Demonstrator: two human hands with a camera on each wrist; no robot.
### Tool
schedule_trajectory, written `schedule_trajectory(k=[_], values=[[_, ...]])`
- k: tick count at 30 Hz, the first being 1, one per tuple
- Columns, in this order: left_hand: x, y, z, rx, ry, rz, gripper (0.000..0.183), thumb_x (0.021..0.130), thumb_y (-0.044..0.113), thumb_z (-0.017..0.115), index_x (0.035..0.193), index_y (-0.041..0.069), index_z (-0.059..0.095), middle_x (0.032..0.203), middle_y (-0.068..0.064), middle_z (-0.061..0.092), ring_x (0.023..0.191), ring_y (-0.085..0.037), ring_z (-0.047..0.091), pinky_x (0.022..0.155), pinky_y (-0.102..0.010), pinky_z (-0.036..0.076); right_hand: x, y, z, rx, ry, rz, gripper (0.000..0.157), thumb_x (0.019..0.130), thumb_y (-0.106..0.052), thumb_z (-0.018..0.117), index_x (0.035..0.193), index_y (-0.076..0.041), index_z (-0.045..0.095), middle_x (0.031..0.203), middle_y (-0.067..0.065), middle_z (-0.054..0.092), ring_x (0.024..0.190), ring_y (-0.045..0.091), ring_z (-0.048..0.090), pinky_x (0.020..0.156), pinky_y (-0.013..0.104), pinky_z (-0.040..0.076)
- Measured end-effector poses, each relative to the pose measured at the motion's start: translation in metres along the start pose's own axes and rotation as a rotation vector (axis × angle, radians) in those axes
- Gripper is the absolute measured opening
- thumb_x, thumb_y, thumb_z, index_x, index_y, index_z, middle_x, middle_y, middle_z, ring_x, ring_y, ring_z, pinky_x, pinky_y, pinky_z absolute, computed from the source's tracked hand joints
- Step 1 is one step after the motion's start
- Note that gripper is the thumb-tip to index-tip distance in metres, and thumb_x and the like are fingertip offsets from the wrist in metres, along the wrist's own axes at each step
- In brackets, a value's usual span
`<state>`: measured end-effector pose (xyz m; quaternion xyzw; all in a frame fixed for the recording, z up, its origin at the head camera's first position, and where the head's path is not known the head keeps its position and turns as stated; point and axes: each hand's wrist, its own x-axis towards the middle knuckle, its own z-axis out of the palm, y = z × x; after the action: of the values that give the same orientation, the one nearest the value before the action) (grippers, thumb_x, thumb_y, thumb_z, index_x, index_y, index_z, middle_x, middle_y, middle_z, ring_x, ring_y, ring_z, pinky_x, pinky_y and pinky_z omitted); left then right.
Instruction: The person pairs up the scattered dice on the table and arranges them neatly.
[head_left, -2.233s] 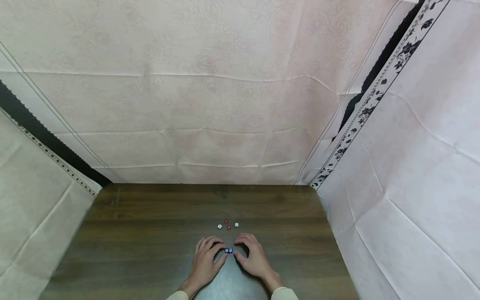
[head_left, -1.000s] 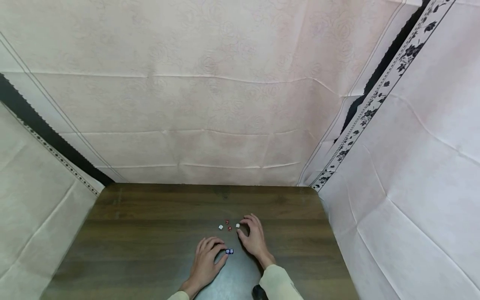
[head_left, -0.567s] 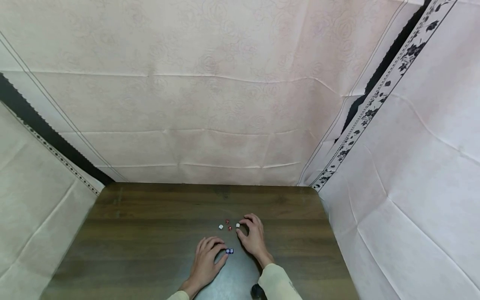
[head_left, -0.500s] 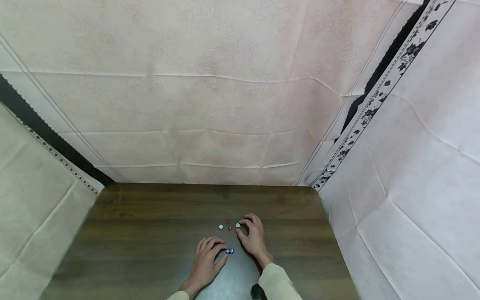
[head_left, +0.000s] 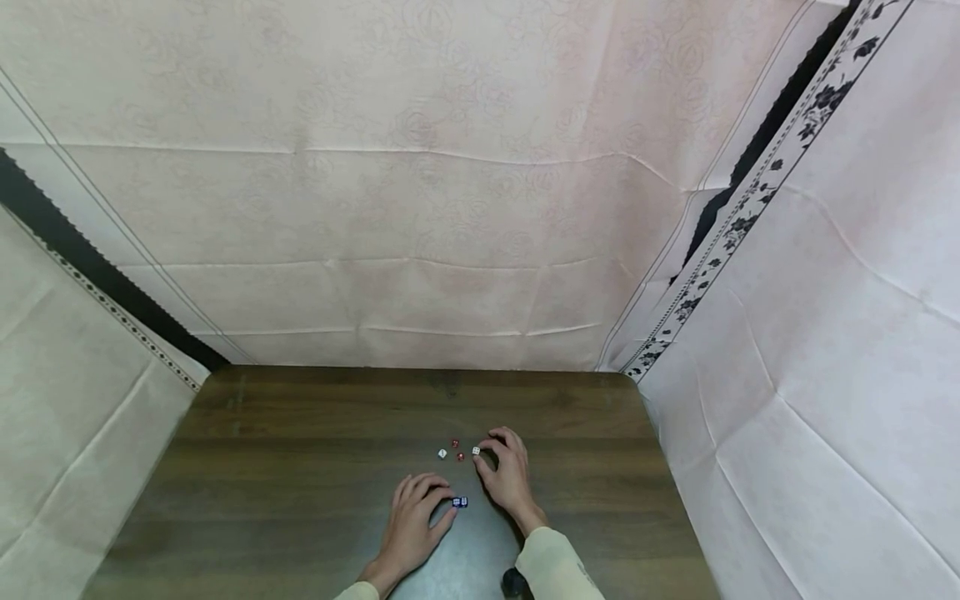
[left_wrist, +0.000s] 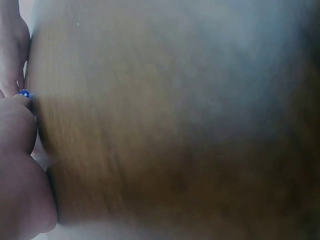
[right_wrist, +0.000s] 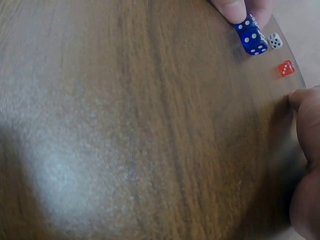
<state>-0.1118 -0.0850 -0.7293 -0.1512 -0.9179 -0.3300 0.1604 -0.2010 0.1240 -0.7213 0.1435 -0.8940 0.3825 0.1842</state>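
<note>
Two blue dice [head_left: 460,502] sit side by side, touching, on the wooden table. My left hand [head_left: 408,523] has its thumb and index finger at the left one; in the right wrist view those fingertips pinch the far end of the blue pair [right_wrist: 253,39]. Farther forward, my right hand [head_left: 508,477] holds its thumb and index finger around a white die [head_left: 476,451], which still rests on the table. Left of it lie two red dice [head_left: 461,457] and another white die [head_left: 442,454]. In the left wrist view only a bit of blue die [left_wrist: 24,93] shows past the fingers.
The brown wooden table [head_left: 300,467] ends at a straight far edge with rounded corners. Pale cloths [head_left: 450,208] hang behind it and along both sides. A dark round object [head_left: 514,582] shows beside the right sleeve [head_left: 557,563].
My right hand has left the right side of the blue dice and moved forward to the white die. Over the last second both hands stay nearly still. The left hand has kept its place.
</note>
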Motion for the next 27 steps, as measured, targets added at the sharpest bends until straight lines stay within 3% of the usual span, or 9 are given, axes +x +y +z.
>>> schedule_trajectory(k=[4, 11, 22, 27], values=[[0.000, 0.000, 0.000, 0.002, -0.003, -0.003, 0.020, 0.093, 0.028, 0.095, 0.109, 0.024, 0.084, 0.124, 0.003, 0.077, 0.131, -0.031, 0.067, 0.118, -0.074, 0.044, 0.000, 0.001, 0.000, 0.001, 0.003, 0.000, 0.016, 0.091, -0.011, 0.093, 0.103, -0.011, 0.083, 0.135, 0.017, 0.074, 0.139, 0.044, 0.062, 0.117, 0.066, 0.045], [0.000, 0.000, 0.000, 0.005, -0.001, -0.001, 0.019, 0.093, 0.029, 0.095, 0.109, 0.024, 0.084, 0.124, 0.003, 0.077, 0.131, -0.032, 0.067, 0.118, -0.074, 0.044, 0.001, -0.002, -0.004, 0.023, -0.068, 0.082, 0.013, 0.094, -0.012, 0.091, 0.106, -0.010, 0.084, 0.141, 0.017, 0.073, 0.148, 0.043, 0.059, 0.126, 0.066, 0.042], [-0.001, -0.002, 0.003, 0.023, 0.024, 0.017, 0.021, 0.092, 0.029, 0.096, 0.109, 0.026, 0.084, 0.123, 0.005, 0.076, 0.129, -0.030, 0.068, 0.116, -0.074, 0.045, -0.003, -0.003, -0.009, 0.105, -0.060, 0.101, 0.012, 0.097, -0.007, 0.088, 0.108, -0.007, 0.084, 0.138, 0.021, 0.074, 0.147, 0.048, 0.060, 0.123, 0.070, 0.044], [-0.001, -0.001, 0.003, 0.022, 0.017, 0.000, 0.020, 0.092, 0.029, 0.096, 0.109, 0.026, 0.084, 0.124, 0.005, 0.077, 0.130, -0.030, 0.067, 0.117, -0.074, 0.044, -0.009, -0.002, -0.013, 0.097, -0.073, 0.097, 0.012, 0.099, -0.009, 0.087, 0.110, -0.010, 0.084, 0.137, 0.018, 0.075, 0.144, 0.043, 0.062, 0.121, 0.067, 0.048]])
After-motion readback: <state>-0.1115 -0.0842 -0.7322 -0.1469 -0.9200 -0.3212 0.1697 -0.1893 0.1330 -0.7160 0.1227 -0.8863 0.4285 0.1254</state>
